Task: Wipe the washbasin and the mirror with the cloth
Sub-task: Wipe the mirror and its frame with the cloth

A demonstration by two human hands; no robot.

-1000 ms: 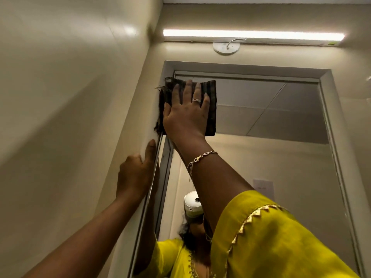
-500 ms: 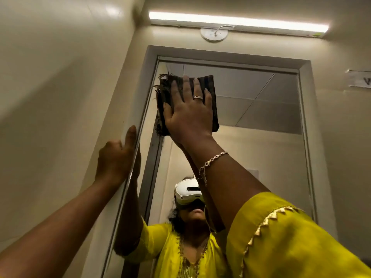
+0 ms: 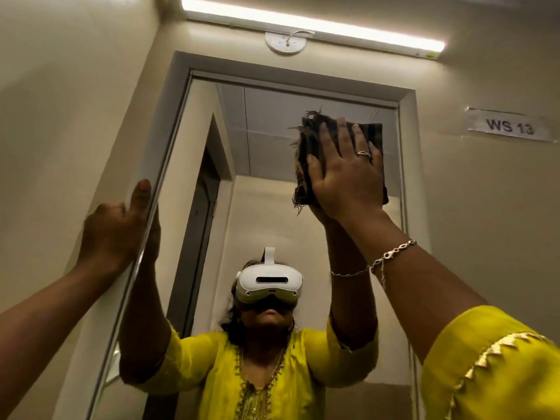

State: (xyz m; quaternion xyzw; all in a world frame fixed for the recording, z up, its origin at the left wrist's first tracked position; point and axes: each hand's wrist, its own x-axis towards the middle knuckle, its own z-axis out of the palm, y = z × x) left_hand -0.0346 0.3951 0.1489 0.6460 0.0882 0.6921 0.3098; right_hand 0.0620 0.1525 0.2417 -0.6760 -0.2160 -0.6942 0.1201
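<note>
A tall framed mirror (image 3: 266, 207) fills the wall ahead. My right hand (image 3: 347, 174) presses a dark, frayed folded cloth (image 3: 306, 147) flat against the upper right of the glass, fingers spread over it. My left hand (image 3: 113, 228) rests on the mirror's left frame (image 3: 160, 165), thumb up along the edge, holding nothing. The washbasin is out of view below.
A lit tube light (image 3: 312, 22) runs above the mirror, with a round white fitting (image 3: 286, 42) under it. A paper label reading WS 13 (image 3: 509, 126) is stuck on the wall at right. A side wall (image 3: 60, 116) stands close on the left.
My right hand has slid the cloth from the mirror's upper left corner across to the upper right. The view has tipped down; my left hand stays on the left frame.
</note>
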